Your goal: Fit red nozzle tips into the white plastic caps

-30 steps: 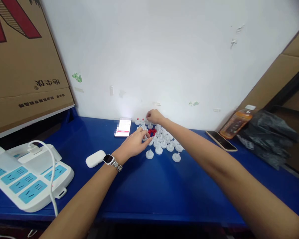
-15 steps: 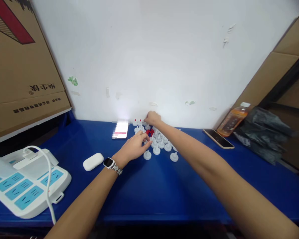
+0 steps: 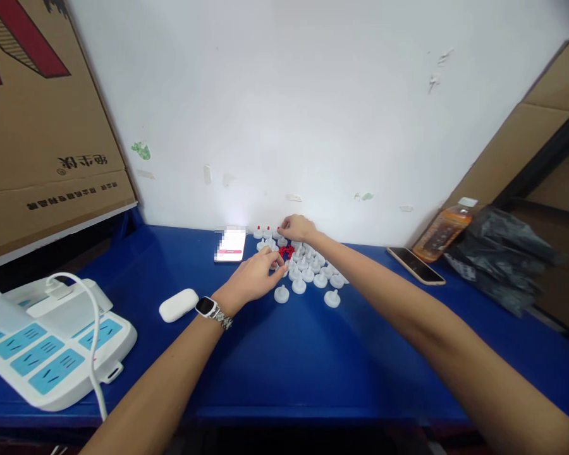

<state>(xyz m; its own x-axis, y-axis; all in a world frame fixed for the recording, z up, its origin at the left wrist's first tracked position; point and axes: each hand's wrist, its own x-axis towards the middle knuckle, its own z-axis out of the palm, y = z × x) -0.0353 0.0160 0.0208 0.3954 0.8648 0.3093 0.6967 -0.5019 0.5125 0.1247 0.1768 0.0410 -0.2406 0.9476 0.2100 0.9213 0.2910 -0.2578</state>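
Observation:
Many white round plastic caps with narrow spouts (image 3: pixel 332 298) stand in a cluster on the blue table. A small pile of red tips (image 3: pixel 286 253) lies among them. Close to the wall, white caps topped with red tips (image 3: pixel 268 232) form a short row. My right hand (image 3: pixel 298 229) reaches to the row's right end, its fingers pinched at a red tip (image 3: pixel 278 230) on a white cap. At the cluster's left side is my left hand (image 3: pixel 256 276), wearing a watch. Its fingers curl in beside the white caps, and whatever they hold is hidden.
A lit phone (image 3: pixel 232 245) lies left of the caps, with a white earbud case (image 3: pixel 179 305) nearer me. Far left sits a power strip (image 3: pixel 57 354) with a white cable. To the right are another phone (image 3: pixel 416 265), a drink bottle (image 3: pixel 443 230) and a black plastic bag (image 3: pixel 497 253).
My right hand has shifted slightly to the right, and a third red tip now shows at its fingertips. The left hand stays nearly in place. The whole view has moved a little.

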